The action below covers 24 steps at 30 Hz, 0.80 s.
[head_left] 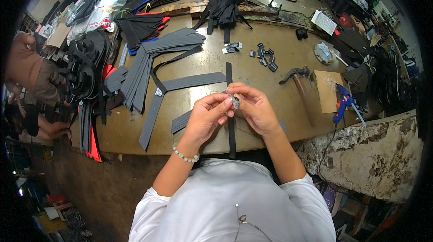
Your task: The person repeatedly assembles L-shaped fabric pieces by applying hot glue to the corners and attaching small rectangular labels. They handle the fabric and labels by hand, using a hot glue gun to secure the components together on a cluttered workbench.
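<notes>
Both hands meet over the near edge of the table. My left hand (208,115) and my right hand (256,110) pinch a small curled grey piece (236,102) between thumbs and fingertips. It looks like a folded label or strip, but its exact kind is unclear. Directly beneath the fingers a narrow black strap (232,136) runs away from me, its near end at the table edge. Grey ribbed strips (194,81) bent at an angle lie left of the hands, with a thin black strap looped at their corner. Part of another grey strip (181,122) shows beside my left wrist.
Small dark folded labels (266,57) are scattered beyond the hands. A hammer (300,82), a brown board (328,91) and a blue glue gun (344,102) lie right. Stacked grey strips (144,64) sit left, black straps (224,5) at the back. Another person (34,64) is far left.
</notes>
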Motion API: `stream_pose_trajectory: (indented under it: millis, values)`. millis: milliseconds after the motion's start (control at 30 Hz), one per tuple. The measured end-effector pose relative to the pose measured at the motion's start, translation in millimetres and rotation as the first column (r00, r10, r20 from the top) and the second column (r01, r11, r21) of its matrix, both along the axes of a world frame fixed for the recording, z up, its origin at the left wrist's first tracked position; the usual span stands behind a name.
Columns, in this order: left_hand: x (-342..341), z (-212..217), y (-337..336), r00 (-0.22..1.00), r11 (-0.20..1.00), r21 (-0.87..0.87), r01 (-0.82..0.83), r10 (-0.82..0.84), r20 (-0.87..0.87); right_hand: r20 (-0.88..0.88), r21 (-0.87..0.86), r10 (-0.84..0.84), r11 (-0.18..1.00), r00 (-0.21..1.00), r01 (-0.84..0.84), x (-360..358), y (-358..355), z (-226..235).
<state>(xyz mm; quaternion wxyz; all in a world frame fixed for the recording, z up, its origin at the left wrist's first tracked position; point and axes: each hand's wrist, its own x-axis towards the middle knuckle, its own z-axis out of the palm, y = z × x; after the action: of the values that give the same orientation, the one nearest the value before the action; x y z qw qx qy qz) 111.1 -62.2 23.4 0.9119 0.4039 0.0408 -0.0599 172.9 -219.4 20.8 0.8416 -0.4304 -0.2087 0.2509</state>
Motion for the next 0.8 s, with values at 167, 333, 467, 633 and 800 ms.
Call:
stream_pose_trajectory:
  millis: [167,333,467,633,800]
  values:
    - [-2.5,7.6,2.7,0.999,0.997,0.068,0.032,-0.031,-0.015,-0.007,-0.047,-0.076,0.996,0.997,0.075,-5.4,3.2,0.2]
    - [1.5,17.1,14.7,0.862,0.597,0.699,-0.394,-0.025,0.507,-0.424,0.033,0.325,0.938,0.845,-0.344,3.7,-18.0,11.4]
    - [5.9,23.3,20.3,0.764,0.464,0.721,-0.514,-0.135,0.631,-0.404,-0.023,0.325,0.931,0.855,-0.365,5.6,-25.7,21.5]
    - [-3.0,23.8,8.3,0.949,0.739,0.603,-0.300,0.165,0.269,-0.161,-0.307,0.090,0.942,0.983,-0.137,1.4,-24.0,35.6]
    - [-8.0,22.4,-0.6,0.994,0.799,0.596,-0.079,0.105,-0.009,0.021,-0.446,-0.015,0.895,1.000,0.022,-4.1,-24.2,39.0]
